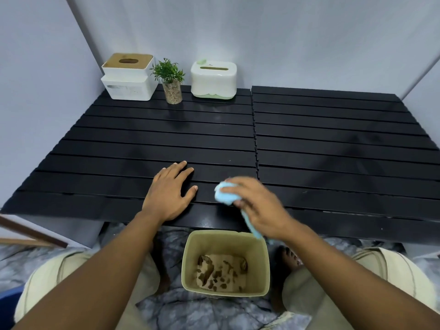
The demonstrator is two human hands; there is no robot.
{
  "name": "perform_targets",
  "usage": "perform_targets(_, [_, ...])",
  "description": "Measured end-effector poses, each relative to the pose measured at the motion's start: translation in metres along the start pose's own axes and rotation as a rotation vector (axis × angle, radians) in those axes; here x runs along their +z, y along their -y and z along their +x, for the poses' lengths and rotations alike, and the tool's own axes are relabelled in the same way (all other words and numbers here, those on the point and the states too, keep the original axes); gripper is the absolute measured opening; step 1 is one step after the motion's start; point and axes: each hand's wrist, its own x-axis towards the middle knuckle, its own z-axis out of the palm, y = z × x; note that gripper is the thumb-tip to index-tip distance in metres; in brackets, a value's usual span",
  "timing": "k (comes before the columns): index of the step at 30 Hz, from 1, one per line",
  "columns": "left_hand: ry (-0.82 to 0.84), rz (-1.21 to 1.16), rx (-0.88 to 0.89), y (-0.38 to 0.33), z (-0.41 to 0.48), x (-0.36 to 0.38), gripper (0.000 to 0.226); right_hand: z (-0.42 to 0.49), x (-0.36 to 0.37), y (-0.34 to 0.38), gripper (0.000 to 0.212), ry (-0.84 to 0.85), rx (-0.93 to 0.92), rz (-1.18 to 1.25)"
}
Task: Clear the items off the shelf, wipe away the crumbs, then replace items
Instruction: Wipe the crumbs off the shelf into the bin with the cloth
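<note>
Wiping step, by the look of it near its end.

Your left hand [170, 194] lies flat on the shelf [333, 139], fingers straight and spread, close to the front edge and left of centre. It holds nothing and seems to be bracing.

Your right hand [259, 206] is curled round a pale blue cloth [225, 192], bunched at the fingers with a tail hanging down past the wrist. It is at the front edge, just beside the left hand but not touching it. The hand is blurred, so you cannot tell whether the cloth is on the slats or just off them.

A tan bin [190, 258] stands on the floor below the front edge, between your knees. Brown crumbs [219, 272] lie on its bottom, so much of the sweeping looks done.

The slats look mostly clean. A few pale specks near the front could be crumbs or glare.

Three items stand in the back left corner:
- a white tissue box with a wooden lid [128, 77]
- a small potted plant [170, 81], just right of it
- a white and green tissue box [213, 79], further right

Next move: carry any last bits over the front edge into the bin and check the gaps between the slats. Then put the cloth down so both hands are free for the items. The patch under them may want a wipe first.
</note>
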Motion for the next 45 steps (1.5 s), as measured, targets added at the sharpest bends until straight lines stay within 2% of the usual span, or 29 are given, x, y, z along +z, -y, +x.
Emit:
perform_targets(3, [0.002,-0.001,0.003,0.0,0.001,0.001,0.07,0.01,-0.033,-0.048,0.041,-0.246,0.198,-0.198])
perform_targets(5, [0.001,0.004,0.004,0.001,0.001,0.001,0.07,0.006,-0.046,-0.08,0.038,-0.266,0.401,-0.327])
perform_targets(7, [0.001,0.006,0.009,0.001,0.001,0.002,0.07,-0.003,-0.045,-0.096,0.035,-0.286,0.505,-0.352])
perform_targets(10, [-0.01,0.016,0.014,0.0,0.001,0.002,0.07,-0.009,-0.028,-0.085,0.035,-0.289,0.412,-0.332])
perform_targets(18, [0.011,0.03,0.008,-0.002,0.0,0.001,0.07,-0.018,0.03,-0.006,0.036,-0.127,0.193,-0.221])
perform_targets(22, [0.02,0.012,0.023,-0.003,-0.004,-0.001,0.068,-0.02,0.03,0.014,0.039,0.064,0.027,-0.172])
perform_targets(24, [0.013,-0.013,0.051,-0.004,-0.007,-0.004,0.066,-0.018,0.015,0.008,0.039,0.029,0.008,-0.168])
perform_targets(26, [0.019,-0.037,0.099,-0.004,-0.01,-0.006,0.062,-0.014,-0.008,-0.014,0.04,-0.174,0.09,-0.213])
perform_targets(28, [0.037,-0.036,0.133,-0.004,-0.011,-0.005,0.06,-0.015,-0.034,-0.047,0.041,-0.343,0.281,-0.286])
perform_targets(30, [0.046,-0.026,0.138,-0.005,-0.011,-0.004,0.06,-0.023,-0.049,-0.079,0.04,-0.369,0.489,-0.317])
perform_targets(32, [0.041,-0.018,0.135,-0.006,-0.01,-0.004,0.058,-0.028,-0.045,-0.092,0.039,-0.354,0.577,-0.344])
perform_targets(35, [0.025,-0.006,0.131,-0.007,-0.008,-0.004,0.055,-0.018,-0.019,-0.072,0.04,-0.334,0.503,-0.382])
perform_targets(41, [0.024,-0.017,0.122,-0.007,-0.009,-0.003,0.052,0.001,0.045,0.01,0.045,-0.106,0.161,-0.258])
perform_targets(43, [0.023,-0.037,0.116,-0.007,-0.01,-0.002,0.052,0.001,0.051,0.023,0.044,0.008,0.015,-0.203])
perform_targets(45, [0.023,-0.046,0.112,-0.007,-0.011,-0.003,0.052,0.007,0.042,0.018,0.044,0.031,-0.092,-0.26])
